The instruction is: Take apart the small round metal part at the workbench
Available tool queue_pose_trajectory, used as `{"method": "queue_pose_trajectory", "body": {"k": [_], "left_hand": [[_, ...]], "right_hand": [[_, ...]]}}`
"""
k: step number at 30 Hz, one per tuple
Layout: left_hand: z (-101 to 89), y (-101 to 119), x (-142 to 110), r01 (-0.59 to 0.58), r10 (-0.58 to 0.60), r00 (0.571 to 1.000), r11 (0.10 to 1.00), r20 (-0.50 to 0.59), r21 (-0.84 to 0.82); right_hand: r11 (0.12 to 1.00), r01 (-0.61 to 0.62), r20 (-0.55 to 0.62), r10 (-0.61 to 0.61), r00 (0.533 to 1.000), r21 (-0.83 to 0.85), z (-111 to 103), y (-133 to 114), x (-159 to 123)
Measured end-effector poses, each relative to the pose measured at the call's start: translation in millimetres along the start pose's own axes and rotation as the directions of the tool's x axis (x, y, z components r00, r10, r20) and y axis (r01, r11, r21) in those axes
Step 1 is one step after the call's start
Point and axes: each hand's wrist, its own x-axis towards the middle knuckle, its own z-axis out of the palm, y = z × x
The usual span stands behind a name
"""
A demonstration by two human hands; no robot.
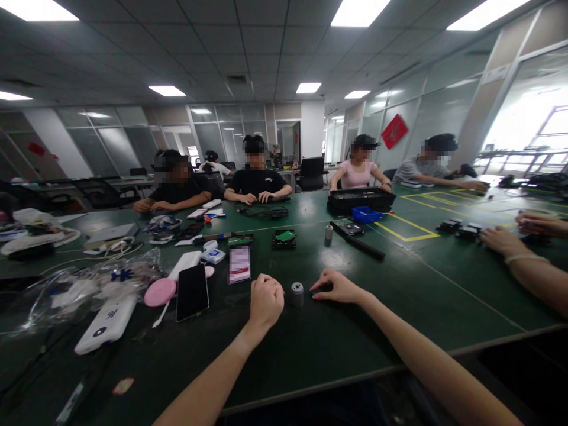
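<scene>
A small silver metal cylinder point(297, 294) with a dark hole in its top stands upright on the green table point(368, 349), between my two hands. Just left of it rests my left hand point(266, 300), its fingers curled closed; the back of the hand hides whatever may be inside. To the cylinder's right, my right hand point(339, 287) is low over the table with thumb and fingertips drawn together. Something dark shows at those fingertips, too small to name. Neither hand appears to touch the cylinder.
Left lie a black phone point(192, 293), pink disc point(160, 292), white power bank point(106, 322) and plastic bags. A lit phone point(239, 263), hard drive point(284, 238), second cylinder point(328, 232), blue tray point(366, 215) and black bar point(364, 247) lie ahead. Co-workers sit around; another person's hands point(503, 241) are right.
</scene>
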Motion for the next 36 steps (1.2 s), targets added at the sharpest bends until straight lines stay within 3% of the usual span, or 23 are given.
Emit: {"method": "queue_pose_trajectory", "body": {"k": [4, 12, 19, 26, 36], "left_hand": [[3.4, -2.5, -0.2, -0.006, 0.006, 1.0, 1.0, 0.004, 0.022], [3.4, 1.4, -1.9, -0.013, 0.014, 0.997, 1.0, 0.069, -0.019], [4.4, 6.9, -3.6, -0.008, 0.019, 0.995, 0.994, 0.102, -0.108], [12.2, 1.5, -6.8, -0.084, 0.1, 0.98, 0.992, 0.173, -0.099], [11.3, 1.0, -5.3, -0.076, 0.093, 0.979, 0.992, 0.18, -0.099]], "right_hand": [[0.996, 0.012, -0.028, -0.015, 1.0, -0.09, 3.3, -8.4, 1.1], [0.991, 0.087, -0.364, -0.044, 0.93, 0.102, 15.4, -48.0, 8.6], [0.988, 0.142, -0.317, -0.114, 0.942, 0.068, 23.6, -60.0, 13.1], [0.996, 0.09, -0.315, -0.092, 0.945, -0.022, 26.6, -63.6, 12.4], [0.998, 0.059, -0.323, -0.067, 0.944, -0.037, 23.4, -66.2, 8.2]]}}
